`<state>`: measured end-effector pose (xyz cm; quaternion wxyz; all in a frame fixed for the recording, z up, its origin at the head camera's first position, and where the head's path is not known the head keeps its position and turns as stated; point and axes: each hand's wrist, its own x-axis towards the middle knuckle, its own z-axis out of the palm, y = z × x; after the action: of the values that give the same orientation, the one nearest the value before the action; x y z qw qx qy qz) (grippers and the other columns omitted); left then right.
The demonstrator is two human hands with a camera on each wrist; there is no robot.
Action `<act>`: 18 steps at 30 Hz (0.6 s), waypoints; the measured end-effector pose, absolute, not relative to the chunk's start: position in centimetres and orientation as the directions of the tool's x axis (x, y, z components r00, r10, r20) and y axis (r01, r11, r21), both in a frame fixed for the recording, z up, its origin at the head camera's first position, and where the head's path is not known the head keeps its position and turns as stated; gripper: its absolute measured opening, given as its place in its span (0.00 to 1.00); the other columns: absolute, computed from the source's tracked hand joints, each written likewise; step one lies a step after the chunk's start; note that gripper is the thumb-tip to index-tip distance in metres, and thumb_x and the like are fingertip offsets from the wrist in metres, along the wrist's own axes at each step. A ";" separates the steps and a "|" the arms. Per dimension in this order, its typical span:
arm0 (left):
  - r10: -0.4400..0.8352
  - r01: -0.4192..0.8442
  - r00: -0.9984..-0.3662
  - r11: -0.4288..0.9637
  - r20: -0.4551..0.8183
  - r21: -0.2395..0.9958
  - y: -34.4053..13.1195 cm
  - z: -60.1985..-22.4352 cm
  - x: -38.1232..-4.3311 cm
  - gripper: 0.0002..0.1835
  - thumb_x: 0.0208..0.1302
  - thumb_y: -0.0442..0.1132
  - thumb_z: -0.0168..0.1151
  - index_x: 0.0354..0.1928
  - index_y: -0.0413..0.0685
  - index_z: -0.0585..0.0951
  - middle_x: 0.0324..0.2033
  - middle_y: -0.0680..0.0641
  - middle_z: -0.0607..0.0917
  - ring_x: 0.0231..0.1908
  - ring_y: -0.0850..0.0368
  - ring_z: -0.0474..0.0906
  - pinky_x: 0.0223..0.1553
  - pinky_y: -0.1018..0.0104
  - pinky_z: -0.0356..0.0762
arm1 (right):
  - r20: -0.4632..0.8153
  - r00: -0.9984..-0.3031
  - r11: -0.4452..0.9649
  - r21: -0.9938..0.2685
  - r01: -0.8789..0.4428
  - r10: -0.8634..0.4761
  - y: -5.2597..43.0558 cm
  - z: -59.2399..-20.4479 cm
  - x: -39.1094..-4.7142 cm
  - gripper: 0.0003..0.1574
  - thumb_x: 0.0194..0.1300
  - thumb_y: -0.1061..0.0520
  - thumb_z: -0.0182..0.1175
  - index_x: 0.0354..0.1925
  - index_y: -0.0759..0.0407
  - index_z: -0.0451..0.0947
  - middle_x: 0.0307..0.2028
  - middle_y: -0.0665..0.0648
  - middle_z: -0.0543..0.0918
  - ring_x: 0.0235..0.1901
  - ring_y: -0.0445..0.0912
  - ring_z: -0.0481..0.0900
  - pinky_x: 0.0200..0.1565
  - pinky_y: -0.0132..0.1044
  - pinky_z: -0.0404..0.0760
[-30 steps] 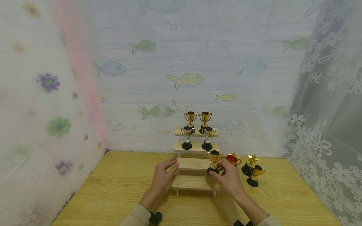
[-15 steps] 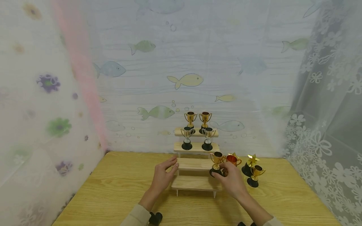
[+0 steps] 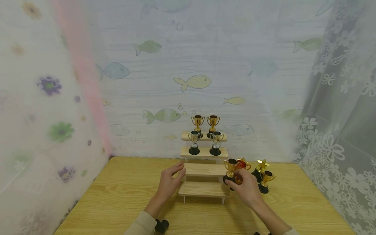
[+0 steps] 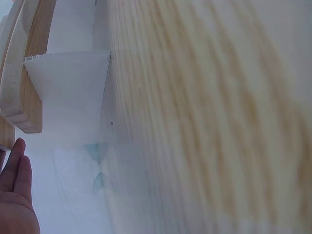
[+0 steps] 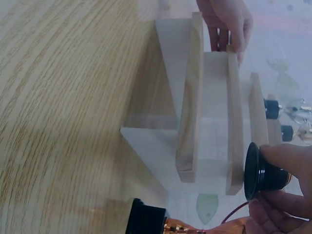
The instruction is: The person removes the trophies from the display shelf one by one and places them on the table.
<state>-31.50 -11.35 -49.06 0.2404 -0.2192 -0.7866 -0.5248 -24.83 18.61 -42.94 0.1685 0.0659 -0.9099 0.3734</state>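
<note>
My right hand (image 3: 247,189) pinches a small bronze-gold trophy (image 3: 230,165) by its black base, upright, at the right end of a tiered wooden display stand (image 3: 202,188). In the right wrist view that black base (image 5: 265,175) is close to the end of a step board (image 5: 234,131); whether they touch I cannot tell. At the stand's left end is my left hand (image 3: 169,180), fingers extended beside the third step; in the left wrist view the fingers (image 4: 22,178) appear beside the boards. Two gold trophies (image 3: 213,122) stand on the top step, two silver ones (image 3: 216,140) below.
Right of the stand, an orange-red trophy (image 3: 246,166) is partly hidden behind my right hand. Farther right stand a gold star trophy (image 3: 262,165) and a gold cup trophy (image 3: 266,178). A fish-patterned curtain (image 3: 164,81) hangs behind the wooden table (image 3: 126,189).
My right hand has carried the bronze-gold trophy to the right, from over the lower steps to the stand's right end. My left hand has stayed in place.
</note>
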 end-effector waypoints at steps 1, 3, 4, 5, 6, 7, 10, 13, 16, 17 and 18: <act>0.091 0.596 -0.790 0.351 0.607 0.723 -11.3 -49.1 -31.5 0.18 0.73 0.40 0.64 0.57 0.35 0.85 0.61 0.42 0.83 0.61 0.42 0.79 0.58 0.48 0.80 | 0.355 -0.935 0.717 -0.654 -0.243 0.007 18.7 -42.9 -24.8 0.22 0.59 0.55 0.77 0.47 0.65 0.83 0.38 0.55 0.82 0.36 0.46 0.77 0.36 0.39 0.77; 0.090 0.595 -0.790 0.347 0.606 0.725 -11.3 -49.1 -31.5 0.18 0.73 0.40 0.64 0.57 0.35 0.84 0.61 0.43 0.83 0.62 0.41 0.79 0.58 0.48 0.79 | 0.353 -0.936 0.722 -0.650 -0.237 0.010 19.0 -43.0 -24.6 0.22 0.59 0.54 0.76 0.47 0.65 0.83 0.38 0.55 0.82 0.37 0.46 0.77 0.37 0.39 0.77; 0.089 0.596 -0.790 0.347 0.607 0.724 -11.3 -49.1 -31.5 0.18 0.73 0.40 0.64 0.57 0.35 0.84 0.61 0.43 0.83 0.62 0.41 0.79 0.58 0.47 0.79 | 0.351 -0.936 0.724 -0.648 -0.235 0.011 19.1 -43.0 -24.6 0.22 0.60 0.54 0.76 0.47 0.65 0.83 0.38 0.55 0.83 0.37 0.47 0.77 0.37 0.39 0.77; 0.089 0.595 -0.790 0.348 0.607 0.724 -11.3 -49.1 -31.5 0.18 0.73 0.40 0.64 0.57 0.35 0.84 0.61 0.43 0.83 0.62 0.41 0.79 0.58 0.47 0.79 | 0.349 -0.937 0.726 -0.648 -0.232 0.012 19.2 -43.1 -24.5 0.22 0.60 0.54 0.76 0.47 0.65 0.83 0.38 0.55 0.82 0.37 0.47 0.77 0.37 0.39 0.77; 0.088 0.597 -0.789 0.348 0.608 0.723 -11.3 -49.1 -31.5 0.18 0.73 0.40 0.64 0.57 0.34 0.84 0.61 0.42 0.83 0.62 0.41 0.79 0.58 0.47 0.79 | 0.346 -0.938 0.726 -0.649 -0.229 0.013 19.4 -43.2 -24.5 0.22 0.60 0.54 0.76 0.48 0.65 0.83 0.38 0.55 0.83 0.37 0.48 0.77 0.36 0.39 0.76; 0.088 0.597 -0.789 0.347 0.609 0.723 -11.3 -49.1 -31.5 0.18 0.73 0.40 0.64 0.57 0.35 0.84 0.61 0.43 0.83 0.62 0.41 0.79 0.58 0.47 0.79 | 0.343 -0.939 0.727 -0.649 -0.225 0.016 19.5 -43.2 -24.4 0.22 0.60 0.54 0.76 0.48 0.65 0.83 0.38 0.55 0.83 0.37 0.48 0.78 0.36 0.38 0.76; 0.091 0.600 -0.787 0.345 0.611 0.722 -11.3 -49.1 -31.6 0.18 0.73 0.40 0.64 0.57 0.35 0.84 0.60 0.40 0.83 0.62 0.41 0.79 0.58 0.48 0.79 | 0.335 -0.942 0.728 -0.651 -0.213 0.023 19.9 -43.6 -24.3 0.23 0.60 0.54 0.76 0.48 0.66 0.83 0.38 0.55 0.83 0.38 0.49 0.78 0.34 0.37 0.76; 0.094 0.602 -0.785 0.346 0.612 0.719 -11.4 -49.1 -31.6 0.17 0.73 0.39 0.64 0.57 0.34 0.84 0.60 0.38 0.82 0.62 0.42 0.79 0.58 0.48 0.79 | 0.332 -0.942 0.736 -0.647 -0.200 0.036 20.4 -44.0 -24.2 0.23 0.60 0.54 0.76 0.47 0.67 0.83 0.40 0.56 0.84 0.37 0.49 0.78 0.34 0.37 0.76; 0.094 0.594 -0.792 0.346 0.603 0.726 -11.4 -49.1 -31.6 0.18 0.73 0.40 0.64 0.57 0.34 0.84 0.60 0.37 0.82 0.62 0.43 0.79 0.58 0.49 0.79 | 0.331 -0.943 0.743 -0.641 -0.192 0.042 20.8 -44.4 -24.1 0.24 0.59 0.53 0.76 0.47 0.67 0.83 0.41 0.58 0.85 0.37 0.48 0.78 0.34 0.37 0.76; 0.094 0.593 -0.793 0.346 0.602 0.727 -11.4 -49.1 -31.6 0.18 0.73 0.40 0.64 0.57 0.34 0.84 0.60 0.37 0.82 0.62 0.43 0.79 0.58 0.49 0.79 | 0.329 -0.943 0.745 -0.640 -0.189 0.043 21.0 -44.5 -24.1 0.24 0.59 0.53 0.76 0.47 0.67 0.83 0.41 0.58 0.85 0.37 0.47 0.78 0.34 0.37 0.76; 0.094 0.593 -0.793 0.343 0.602 0.728 -11.3 -49.1 -31.5 0.18 0.73 0.40 0.64 0.57 0.34 0.84 0.60 0.37 0.82 0.62 0.42 0.79 0.58 0.48 0.79 | 0.326 -0.944 0.747 -0.638 -0.187 0.043 21.2 -44.6 -24.1 0.24 0.59 0.53 0.76 0.47 0.67 0.83 0.41 0.58 0.85 0.37 0.47 0.78 0.34 0.37 0.76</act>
<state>-31.53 -11.35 -49.08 0.2357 -0.2187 -0.7850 -0.5296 -24.12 21.18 -44.61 0.1622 0.0392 -0.9203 0.3538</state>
